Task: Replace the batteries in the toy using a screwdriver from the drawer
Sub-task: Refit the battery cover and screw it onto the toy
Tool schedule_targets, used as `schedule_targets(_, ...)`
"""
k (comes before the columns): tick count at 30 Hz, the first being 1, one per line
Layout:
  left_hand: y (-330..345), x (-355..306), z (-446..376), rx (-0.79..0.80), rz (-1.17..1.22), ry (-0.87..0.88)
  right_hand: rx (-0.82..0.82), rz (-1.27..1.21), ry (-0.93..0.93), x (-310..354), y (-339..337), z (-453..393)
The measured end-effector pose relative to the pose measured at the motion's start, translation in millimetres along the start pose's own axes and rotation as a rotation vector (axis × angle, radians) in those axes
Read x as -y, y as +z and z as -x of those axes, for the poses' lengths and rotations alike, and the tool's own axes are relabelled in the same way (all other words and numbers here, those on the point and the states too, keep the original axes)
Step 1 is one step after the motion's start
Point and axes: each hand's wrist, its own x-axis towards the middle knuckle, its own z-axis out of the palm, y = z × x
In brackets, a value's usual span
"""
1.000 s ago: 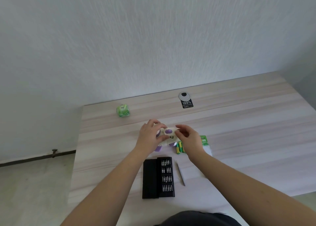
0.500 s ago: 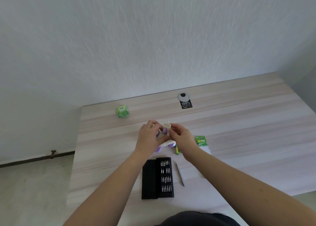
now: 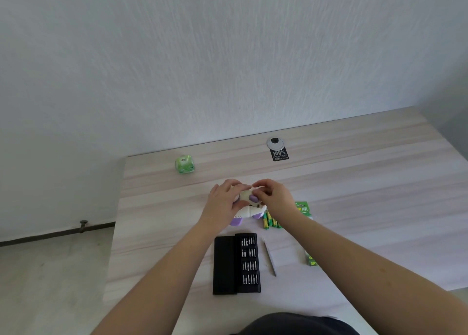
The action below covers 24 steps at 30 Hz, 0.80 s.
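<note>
Two hands meet over the surface (image 3: 367, 182): left hand (image 3: 224, 199) curls round the white-and-purple toy (image 3: 249, 208), right hand (image 3: 274, 195) pinches its top; batteries (image 3: 271, 222) lie just right, screwdriver (image 3: 269, 257) nearer.

Office or study setting: a pale wood-laminate desk (image 3: 354, 182) with a cable grommet (image 3: 275, 143) near its far edge, set against a plain white textured wall (image 3: 228, 56).
</note>
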Motion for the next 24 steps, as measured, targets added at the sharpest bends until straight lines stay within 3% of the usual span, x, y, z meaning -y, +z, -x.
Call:
schedule_targets(9,-1,-10,-4,0.01,-0.069,-0.093,-0.224,-0.021,0.102,-30,-6,-1)
schedule_targets(21,-2,-11,-8,0.045,-0.094,-0.096,-0.076,-0.136,0.173,-39,-2,2)
schedule_targets(24,0,-11,-8,0.021,-0.198,-0.105,-0.061,-0.146,0.185,-39,-2,1)
